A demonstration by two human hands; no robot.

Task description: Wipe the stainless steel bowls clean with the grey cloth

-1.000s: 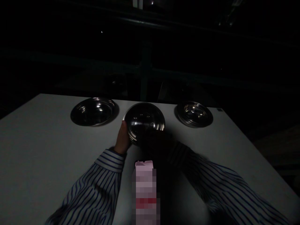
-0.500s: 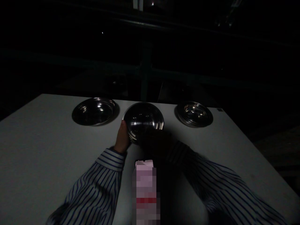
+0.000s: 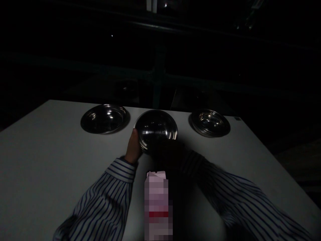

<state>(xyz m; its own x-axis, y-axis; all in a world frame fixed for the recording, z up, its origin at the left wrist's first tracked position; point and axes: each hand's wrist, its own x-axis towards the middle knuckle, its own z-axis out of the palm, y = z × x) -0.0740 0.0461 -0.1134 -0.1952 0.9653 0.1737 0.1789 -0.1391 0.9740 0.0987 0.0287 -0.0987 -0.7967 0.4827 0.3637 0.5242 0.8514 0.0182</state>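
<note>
A steel bowl (image 3: pixel 155 131) sits tilted toward me at the middle of the white table (image 3: pixel 45 150). My left hand (image 3: pixel 133 149) grips its left rim, thumb up along the edge. My right hand (image 3: pixel 173 152) lies in deep shadow at the bowl's lower right; its fingers do not show. Both arms wear striped sleeves.
Two more steel dishes stand on the table: a wide one (image 3: pixel 105 118) at the left and a smaller one (image 3: pixel 210 122) at the right. A blurred pink carton (image 3: pixel 157 204) stands near me between my arms. Everything beyond the table's far edge is dark.
The view has shifted slightly to the right. My hands and the bowl stay as they were.
</note>
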